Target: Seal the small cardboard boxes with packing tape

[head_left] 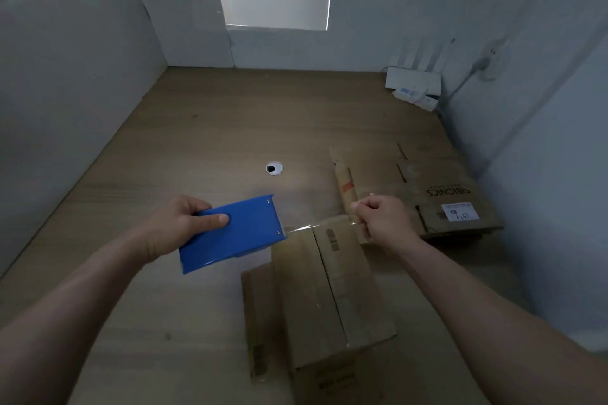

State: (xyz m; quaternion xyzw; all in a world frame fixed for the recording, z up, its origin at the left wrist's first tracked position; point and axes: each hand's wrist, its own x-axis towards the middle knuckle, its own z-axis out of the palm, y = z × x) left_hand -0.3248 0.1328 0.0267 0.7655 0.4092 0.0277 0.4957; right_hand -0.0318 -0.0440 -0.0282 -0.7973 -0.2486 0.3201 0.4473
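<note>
Fingers (361, 207) of the right hand (383, 222) curl tight, pinching the free end of a clear strip of tape (312, 225). The left hand (179, 223) grips a blue tape dispenser (237, 233), thumb on top. The strip hangs stretched over the far end of a small cardboard box (329, 289) on the near table (197, 141); its flaps are closed but apparently not yet taped, and flattened boxes (434, 194) wait far right.

Bare left forearm (82, 293), bare right forearm (477, 299), left hand (181, 223), right hand (383, 219)
</note>
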